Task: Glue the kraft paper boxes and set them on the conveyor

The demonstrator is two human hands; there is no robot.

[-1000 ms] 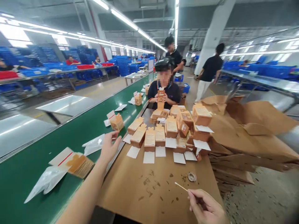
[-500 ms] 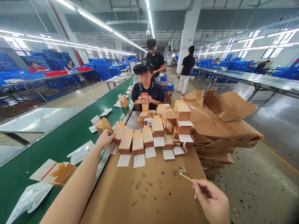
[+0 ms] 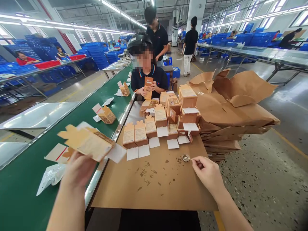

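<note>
My left hand (image 3: 79,168), blurred by motion, grips a small cardboard box (image 3: 92,142) over the edge of the green belt. The box is tilted, with a scalloped flap at its left end and a white flap at its right. My right hand (image 3: 207,171) pinches a thin pale stick (image 3: 190,158), whose tip is in a small round dish (image 3: 185,158) on the brown cardboard sheet (image 3: 125,189). Dark specks lie beside the dish. Beyond it, several similar boxes (image 3: 141,131) stand in a row, their white flaps hanging toward me.
The green conveyor belt (image 3: 21,192) runs along the left, carrying more open boxes (image 3: 107,115) and silvery packets (image 3: 51,176). A co-worker (image 3: 146,73) across the table holds a box (image 3: 148,87). Stacked brown paper (image 3: 231,118) stands at the right.
My left hand has lifted the leftmost box from the row and brought it left and nearer. My right hand has moved closer to the dish. The view has tilted downward.
</note>
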